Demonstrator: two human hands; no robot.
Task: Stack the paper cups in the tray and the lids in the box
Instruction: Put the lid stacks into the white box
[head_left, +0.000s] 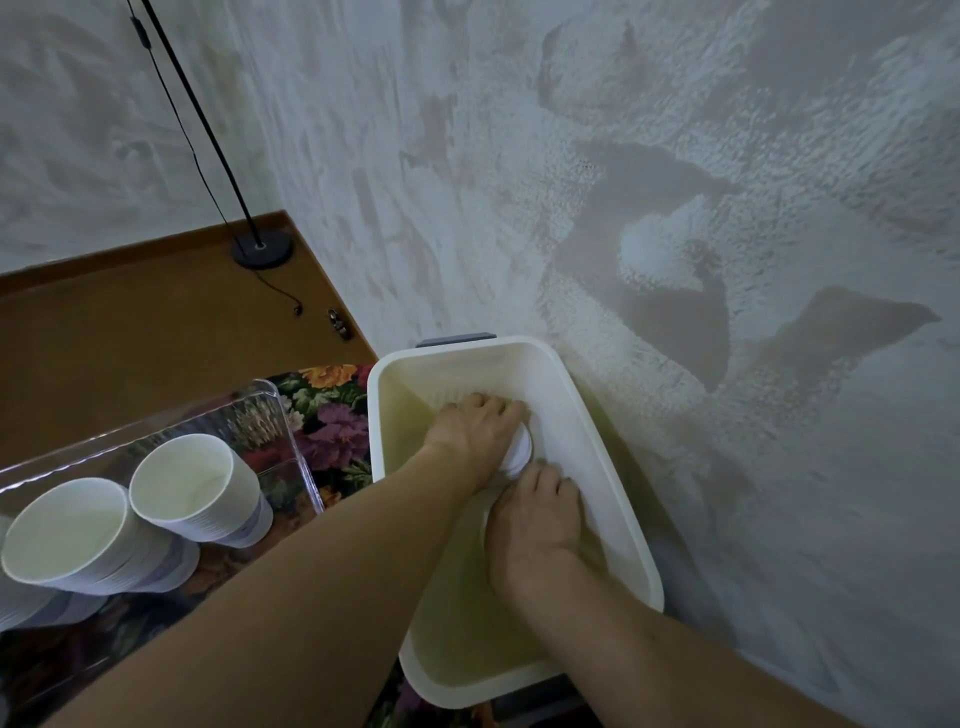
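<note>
Inside the box: both hands are down in the cream box (613, 499), which sits hard against the wall (675, 208).
Lids: a white stack of lids (519, 451) lies on its side, long axis running roughly far-to-near along the box; only a sliver shows between the hands.
Left hand: the left hand (475, 431) has its fingers curled over the far end of the stack, gripping or pressing it; palm side hidden.
Right hand: the right hand (535, 514) is cupped over the near end, fingers bent down on it; cannot tell how much stack is under it.
Key relation: stack is sandwiched between the hands, left farther, right nearer, so each hand is on one end.
Room: bare box floor shows at the far end and near end; right wall of the box is near the right hand, so sideways room looks tight.
Cups: two stacks of paper cups (197, 493) lie tilted in the clear tray (270, 400), left of the box, well apart from the hands.
Step guess: settling lids in the box.
Risk: stack may fan out when let go.
</note>
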